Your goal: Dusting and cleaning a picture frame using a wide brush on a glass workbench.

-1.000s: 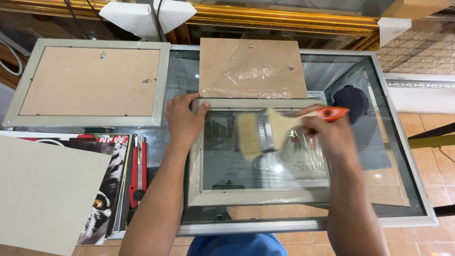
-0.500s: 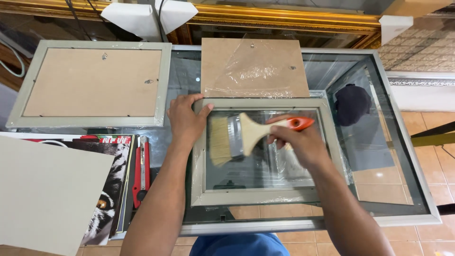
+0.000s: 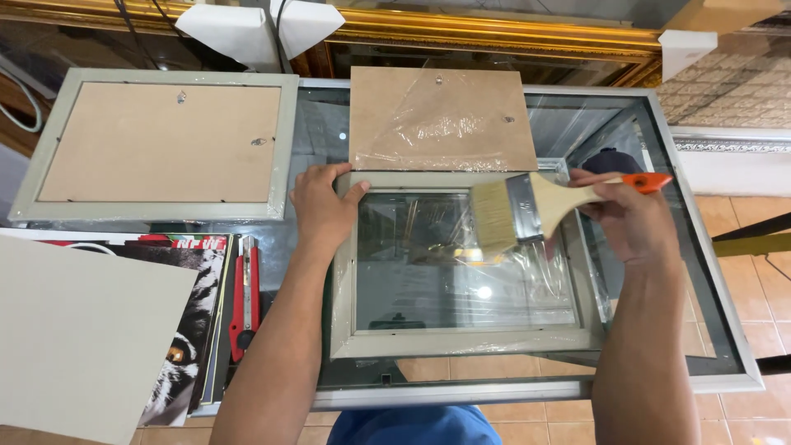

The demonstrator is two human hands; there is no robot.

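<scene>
A grey picture frame (image 3: 461,342) with a glass pane lies face down on the glass table (image 3: 659,384), partly wrapped in clear plastic. My left hand (image 3: 323,206) presses on the frame's top left corner. My right hand (image 3: 626,214) grips a wide paintbrush (image 3: 527,210) with a pale wooden handle and an orange tip. Its bristles rest over the upper right part of the pane.
A brown backing board (image 3: 441,115) under plastic film lies just beyond the frame. A second grey frame (image 3: 156,144), back side up, sits at the far left. A red utility knife (image 3: 241,297), posters (image 3: 185,330) and a beige card (image 3: 74,330) lie at the near left.
My right hand has swept the brush from the left part of the pane to its upper right. My left hand has stayed on the corner.
</scene>
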